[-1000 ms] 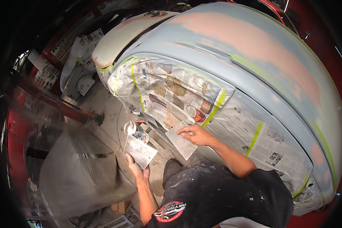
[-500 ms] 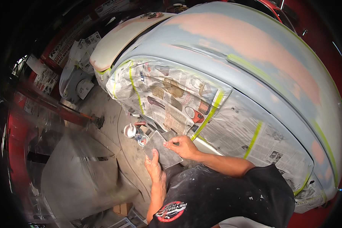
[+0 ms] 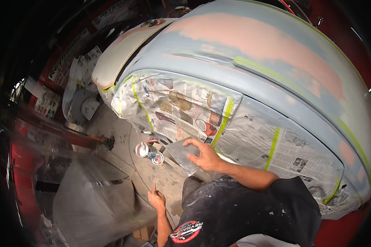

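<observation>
A thin grey rectangular sheet (image 3: 181,153) is gripped at its right side by my right hand (image 3: 204,155), the thumb and fingers closed on it. It is held up in front of the newspaper-masked car side, and its exact material is unclear. Lower and to the left, my left hand (image 3: 157,199) is apart from the sheet with nothing visible in it. Its index finger is stretched out and the other fingers are partly bent. Beyond the sheet's left edge, an open can with white contents (image 3: 142,150) stands on the floor beside a second small can (image 3: 157,158).
The car body (image 3: 251,37) has grey and pink patches; newspaper (image 3: 251,140) fixed with yellow-green tape (image 3: 272,148) covers its lower side. A sheet-covered shape (image 3: 86,197) is on the left, near a red post (image 3: 24,164). A cable runs along the concrete floor (image 3: 121,142).
My left hand has let go of the grey sheet and dropped down and left. My right hand now holds the sheet alone, slightly higher. The view has shifted slightly.
</observation>
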Available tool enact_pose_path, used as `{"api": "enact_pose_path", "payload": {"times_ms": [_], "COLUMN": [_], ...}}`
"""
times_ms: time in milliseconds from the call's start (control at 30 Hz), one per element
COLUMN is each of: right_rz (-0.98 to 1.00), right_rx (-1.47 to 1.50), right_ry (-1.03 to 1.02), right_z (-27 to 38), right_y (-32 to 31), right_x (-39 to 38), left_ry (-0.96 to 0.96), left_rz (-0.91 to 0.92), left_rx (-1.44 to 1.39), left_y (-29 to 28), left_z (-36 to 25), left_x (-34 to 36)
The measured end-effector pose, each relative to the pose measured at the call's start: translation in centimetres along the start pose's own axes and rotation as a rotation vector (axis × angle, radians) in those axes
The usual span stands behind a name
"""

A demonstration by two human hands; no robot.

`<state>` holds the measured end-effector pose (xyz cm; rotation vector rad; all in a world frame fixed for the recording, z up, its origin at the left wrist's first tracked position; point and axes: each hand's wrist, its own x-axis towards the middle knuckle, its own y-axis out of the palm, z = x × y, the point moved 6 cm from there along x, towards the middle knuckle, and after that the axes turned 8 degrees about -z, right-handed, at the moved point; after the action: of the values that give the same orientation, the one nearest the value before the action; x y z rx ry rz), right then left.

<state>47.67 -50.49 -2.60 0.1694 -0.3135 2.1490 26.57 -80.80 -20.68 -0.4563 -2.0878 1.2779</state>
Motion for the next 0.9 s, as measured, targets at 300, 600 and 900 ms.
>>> {"api": "enact_pose_path", "payload": {"times_ms": [300,600,900], "right_rz": [-0.169,-0.236,-0.049], "right_rx": [-0.057,0.681,0.852], "right_ry": [0.109,0.281,0.504], "right_z": [-3.8,-1.8,-5.2], "right_y": [-3.0,-2.8,-0.3], "right_x": [-0.4,3.5,0.2], "left_ry": [-1.188,-0.467,-0.579], "left_rz": [0.431,0.407,0.54], "left_rx": [-1.378,-1.855,-1.636], "left_y": [1.0,-10.7,-7.3], "left_z": [-5.9,-15.0,-26.0], "left_x": [0.2,12.4,7.4]}}
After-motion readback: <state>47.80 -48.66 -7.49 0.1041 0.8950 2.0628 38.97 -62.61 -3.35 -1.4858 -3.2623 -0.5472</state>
